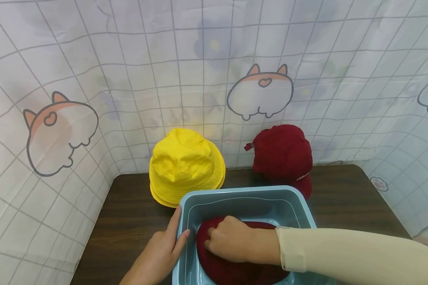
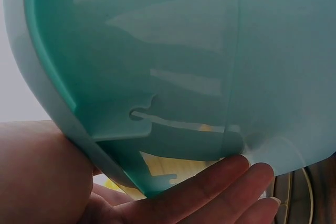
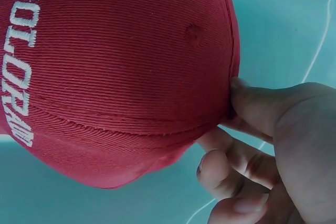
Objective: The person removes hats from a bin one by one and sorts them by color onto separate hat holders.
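A dark red cap [image 1: 214, 253] lies inside a light blue plastic basin [image 1: 235, 192]. My right hand [image 1: 232, 239] reaches into the basin and pinches the cap's edge between thumb and fingers. In the right wrist view, the red cap [image 3: 131, 51] shows white raised lettering on its front, and my thumb [image 3: 257, 100] is at its rim. My left hand [image 1: 160, 249] holds the basin's left side, thumb over the rim. In the left wrist view, the fingers [image 2: 210, 187] lie along the basin's outer wall [image 2: 283, 77].
A yellow bucket hat [image 1: 185, 162] stands behind the basin to the left. Another dark red cap [image 1: 283, 152] sits behind it to the right, near the back edge of the dark wooden table [image 1: 125, 221]. A white gridded cloth [image 1: 199, 59] with cartoon prints hangs around the table.
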Tool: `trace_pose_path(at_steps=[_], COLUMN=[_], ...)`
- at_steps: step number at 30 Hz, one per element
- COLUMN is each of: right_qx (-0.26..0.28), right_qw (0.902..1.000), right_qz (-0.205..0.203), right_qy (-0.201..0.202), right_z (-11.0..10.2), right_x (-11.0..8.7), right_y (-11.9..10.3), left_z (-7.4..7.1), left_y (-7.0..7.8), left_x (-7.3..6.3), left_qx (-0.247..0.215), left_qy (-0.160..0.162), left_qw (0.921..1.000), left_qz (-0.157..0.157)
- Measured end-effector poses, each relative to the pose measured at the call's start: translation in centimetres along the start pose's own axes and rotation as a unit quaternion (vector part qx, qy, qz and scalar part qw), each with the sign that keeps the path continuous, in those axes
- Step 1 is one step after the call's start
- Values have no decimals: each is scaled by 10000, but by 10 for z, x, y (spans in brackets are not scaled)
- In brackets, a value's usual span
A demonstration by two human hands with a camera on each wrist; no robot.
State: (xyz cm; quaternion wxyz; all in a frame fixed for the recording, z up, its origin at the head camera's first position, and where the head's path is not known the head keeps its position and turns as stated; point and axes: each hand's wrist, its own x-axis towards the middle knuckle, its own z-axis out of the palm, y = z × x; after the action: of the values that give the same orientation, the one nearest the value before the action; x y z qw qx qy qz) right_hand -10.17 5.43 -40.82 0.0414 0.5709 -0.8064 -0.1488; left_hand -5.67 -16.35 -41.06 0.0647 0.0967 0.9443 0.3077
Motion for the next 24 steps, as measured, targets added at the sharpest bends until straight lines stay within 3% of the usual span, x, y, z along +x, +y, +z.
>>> trace_pose_path(at_steps=[7,13,19,24], right_qx=[-99,171,849,1594], right_qw=[9999,9995,9945,9817], right_qz=[24,221,557,975], right_qy=[99,135,236,375], right_z=[-4,-11,-17,-28], right_x=[-8,-21,-39,-56], right_y=[1,7,17,27], left_z=[0,1,0,1], left_y=[2,2,2,1], left_x=[0,0,0,-1], left_qx=[-88,36,-11,102], left_qy=[-91,64,30,193], left_qw=[9999,10000,10000,9996], left_qz=[-69,50,28,179])
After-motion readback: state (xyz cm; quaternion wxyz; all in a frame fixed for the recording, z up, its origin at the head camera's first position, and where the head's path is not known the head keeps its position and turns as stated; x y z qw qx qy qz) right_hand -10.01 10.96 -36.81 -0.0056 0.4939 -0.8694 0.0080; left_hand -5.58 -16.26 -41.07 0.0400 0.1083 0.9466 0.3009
